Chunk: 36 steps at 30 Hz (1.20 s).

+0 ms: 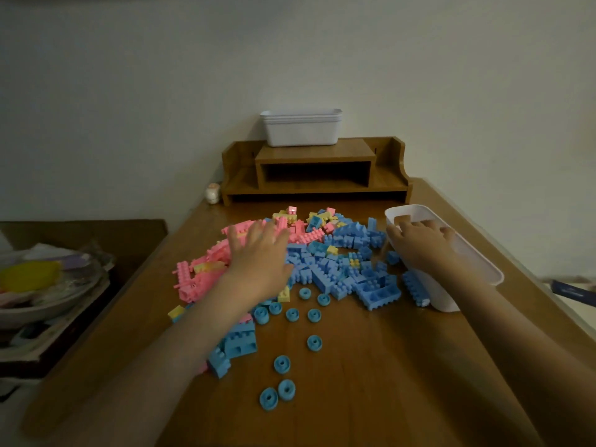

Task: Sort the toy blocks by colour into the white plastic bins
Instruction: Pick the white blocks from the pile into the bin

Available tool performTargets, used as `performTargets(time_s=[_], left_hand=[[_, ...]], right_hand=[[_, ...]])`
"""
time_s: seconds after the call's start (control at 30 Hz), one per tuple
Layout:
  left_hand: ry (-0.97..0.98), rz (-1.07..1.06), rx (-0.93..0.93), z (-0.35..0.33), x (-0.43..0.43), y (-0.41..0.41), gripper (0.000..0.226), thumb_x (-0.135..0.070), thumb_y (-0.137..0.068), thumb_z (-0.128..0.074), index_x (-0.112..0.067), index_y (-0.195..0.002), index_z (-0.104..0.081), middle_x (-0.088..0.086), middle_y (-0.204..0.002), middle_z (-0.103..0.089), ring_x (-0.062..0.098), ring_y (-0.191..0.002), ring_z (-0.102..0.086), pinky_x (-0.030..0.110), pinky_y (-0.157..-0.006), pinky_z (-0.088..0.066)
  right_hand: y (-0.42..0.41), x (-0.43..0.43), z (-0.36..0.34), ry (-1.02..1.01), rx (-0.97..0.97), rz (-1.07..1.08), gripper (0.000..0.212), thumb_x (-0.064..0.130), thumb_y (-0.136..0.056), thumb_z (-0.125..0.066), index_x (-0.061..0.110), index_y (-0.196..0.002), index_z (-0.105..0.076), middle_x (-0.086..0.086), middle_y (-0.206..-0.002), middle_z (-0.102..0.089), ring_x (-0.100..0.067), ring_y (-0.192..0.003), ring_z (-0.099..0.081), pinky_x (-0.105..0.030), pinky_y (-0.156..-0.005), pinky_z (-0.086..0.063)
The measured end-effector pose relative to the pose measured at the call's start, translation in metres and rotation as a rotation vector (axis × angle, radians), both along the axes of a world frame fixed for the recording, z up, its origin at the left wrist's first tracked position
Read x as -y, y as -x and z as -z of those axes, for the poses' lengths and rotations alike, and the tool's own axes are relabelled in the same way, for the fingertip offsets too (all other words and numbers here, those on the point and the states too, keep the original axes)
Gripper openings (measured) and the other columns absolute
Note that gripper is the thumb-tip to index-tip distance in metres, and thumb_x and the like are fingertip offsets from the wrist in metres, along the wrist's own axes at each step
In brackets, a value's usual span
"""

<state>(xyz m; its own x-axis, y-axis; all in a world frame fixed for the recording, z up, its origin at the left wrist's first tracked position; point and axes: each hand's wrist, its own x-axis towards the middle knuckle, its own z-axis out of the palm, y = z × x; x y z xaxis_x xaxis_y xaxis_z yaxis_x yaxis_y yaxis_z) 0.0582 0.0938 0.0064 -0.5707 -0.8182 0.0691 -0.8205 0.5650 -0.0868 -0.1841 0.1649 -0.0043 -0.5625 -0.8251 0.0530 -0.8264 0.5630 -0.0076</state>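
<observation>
A heap of toy blocks lies on the wooden table [371, 366]: pink blocks [206, 272] on the left, blue blocks [342, 269] in the middle, a few yellow blocks [317, 217] at the back. Several blue wheels [314, 342] are scattered nearer to me. My left hand [261, 256] lies flat with spread fingers on the pile, where pink meets blue. My right hand [419, 241] grips the near rim of a white plastic bin [477, 272] that is tilted toward the blue blocks. What the bin holds is hidden.
A stack of white bins [301, 127] stands on a wooden shelf unit [316, 171] at the table's back. A small figurine [213, 192] sits left of the shelf. A low side table on the left holds a glass bowl [48, 285] and clutter.
</observation>
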Motion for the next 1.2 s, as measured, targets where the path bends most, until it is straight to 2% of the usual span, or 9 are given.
performTargets(time_s=[0.13, 0.37, 0.5, 0.67, 0.77, 0.83, 0.9, 1.1, 1.2], left_hand=[[-0.062, -0.189, 0.000, 0.002, 0.017, -0.028, 0.072, -0.053, -0.089, -0.050, -0.010, -0.142, -0.025, 0.014, -0.145, -0.024, 0.031, -0.135, -0.021, 0.044, -0.108, -0.028], [-0.068, -0.141, -0.045, 0.010, 0.016, -0.026, 0.063, -0.049, -0.092, -0.050, -0.009, -0.138, -0.035, 0.014, -0.138, -0.039, 0.030, -0.128, -0.035, 0.039, -0.103, -0.034], [0.017, -0.127, -0.020, 0.004, 0.008, -0.011, 0.063, -0.050, -0.093, -0.046, -0.010, -0.140, -0.033, 0.014, -0.139, -0.037, 0.032, -0.129, -0.033, 0.040, -0.104, -0.034], [0.093, -0.067, -0.024, -0.008, -0.010, 0.020, 0.060, -0.048, -0.093, -0.046, -0.012, -0.139, -0.033, 0.013, -0.144, -0.030, 0.032, -0.133, -0.027, 0.045, -0.107, -0.028], [0.074, 0.102, -0.099, -0.011, -0.024, 0.049, 0.054, -0.045, -0.095, -0.044, -0.014, -0.140, -0.035, 0.011, -0.144, -0.033, 0.030, -0.133, -0.029, 0.044, -0.106, -0.030], [0.011, 0.252, -0.152, -0.010, -0.034, 0.072, 0.049, -0.042, -0.097, -0.041, -0.017, -0.139, -0.037, 0.010, -0.141, -0.037, 0.029, -0.129, -0.034, 0.043, -0.103, -0.035], [-0.118, 0.387, -0.243, -0.009, -0.045, 0.096, 0.047, -0.038, -0.098, -0.041, -0.021, -0.142, -0.035, 0.008, -0.140, -0.039, 0.027, -0.127, -0.038, 0.042, -0.100, -0.040], [-0.407, 0.614, -0.240, 0.000, -0.068, 0.140, 0.051, -0.040, -0.099, -0.039, -0.020, -0.146, -0.031, 0.006, -0.151, -0.026, 0.026, -0.133, -0.034, 0.039, -0.105, -0.036], [-0.405, 0.604, -0.246, 0.003, -0.066, 0.142, 0.050, -0.045, -0.097, -0.041, -0.021, -0.140, -0.038, 0.005, -0.149, -0.026, 0.025, -0.131, -0.036, 0.037, -0.103, -0.038]], right_hand=[[0.002, 0.010, 0.005, -0.023, 0.065, 0.013, 0.048, 0.035, -0.099, -0.019, 0.018, -0.143, -0.032, -0.015, -0.139, -0.044, -0.036, -0.122, -0.043, -0.049, -0.102, -0.026], [-0.007, 0.007, 0.002, -0.006, 0.060, -0.043, 0.041, 0.022, -0.100, -0.028, 0.017, -0.140, -0.034, -0.010, -0.140, -0.046, -0.029, -0.127, -0.042, -0.043, -0.107, -0.020], [0.004, 0.000, -0.002, 0.215, 0.268, -0.017, 0.051, 0.006, -0.096, -0.038, 0.012, -0.146, -0.027, -0.015, -0.149, -0.032, -0.033, -0.131, -0.038, -0.042, -0.105, -0.032], [0.025, -0.020, -0.005, 0.423, 0.246, -0.117, 0.045, 0.017, -0.096, -0.048, 0.013, -0.140, -0.038, -0.011, -0.146, -0.036, -0.028, -0.131, -0.038, -0.038, -0.104, -0.035], [0.034, -0.032, -0.015, 0.514, 0.335, -0.026, 0.027, 0.019, -0.098, -0.045, 0.014, -0.123, -0.050, -0.013, -0.121, -0.058, -0.026, -0.102, -0.060, -0.033, -0.083, -0.049], [0.037, -0.043, -0.022, 0.390, 0.458, 0.041, 0.017, 0.021, -0.097, -0.047, 0.016, -0.113, -0.052, -0.012, -0.094, -0.067, -0.023, -0.072, -0.068, -0.031, -0.061, -0.056], [0.037, -0.052, -0.026, 0.233, 0.571, 0.025, 0.017, 0.018, -0.094, -0.053, 0.017, -0.110, -0.054, -0.010, -0.086, -0.068, -0.022, -0.064, -0.069, -0.030, -0.054, -0.056], [0.035, -0.052, -0.022, -0.070, 0.390, -0.231, 0.055, 0.010, -0.090, -0.057, 0.022, -0.140, -0.039, -0.007, -0.136, -0.050, -0.024, -0.120, -0.051, -0.032, -0.100, -0.039], [0.039, -0.055, -0.015, -0.046, 0.341, -0.296, 0.057, 0.003, -0.090, -0.054, 0.010, -0.143, -0.034, -0.011, -0.145, -0.040, -0.026, -0.132, -0.040, -0.028, -0.105, -0.031]])
